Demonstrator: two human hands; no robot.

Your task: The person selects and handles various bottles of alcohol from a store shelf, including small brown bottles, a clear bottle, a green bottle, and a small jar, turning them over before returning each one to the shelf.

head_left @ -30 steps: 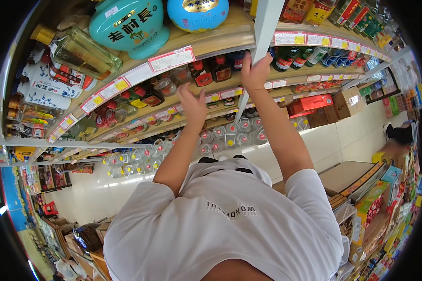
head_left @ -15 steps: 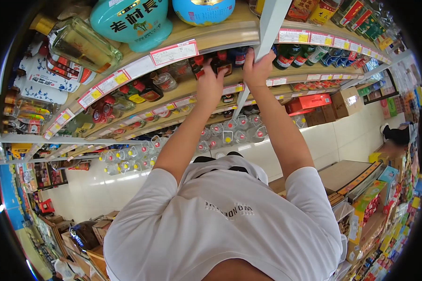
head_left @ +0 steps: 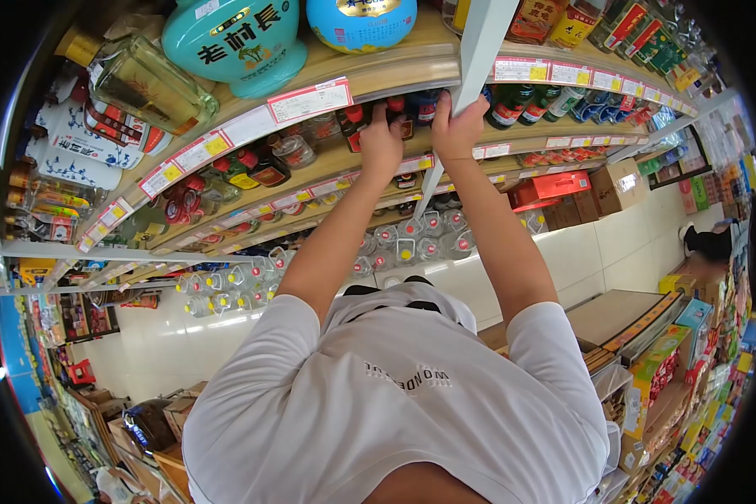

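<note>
My left hand reaches into the shelf below the top board, its fingers closed against a small dark bottle with a red cap. The fingertips are partly hidden. Another dark red-capped bottle stands just left of that hand. My right hand is wrapped round the white upright post of the shelving, thumb on the left side and fingers on the right. A blue-labelled bottle shows between the two hands. Green bottles with red labels stand right of the post.
Large turquoise and blue bottles stand on the top shelf. Price labels line the shelf edges. Clear jugs stand on the floor below. Cartons sit at right, and a person is at the far right.
My left hand's fingers have moved slightly further in and drawn together at the red-capped bottle. My right hand stays on the post. The view has shifted slightly.
</note>
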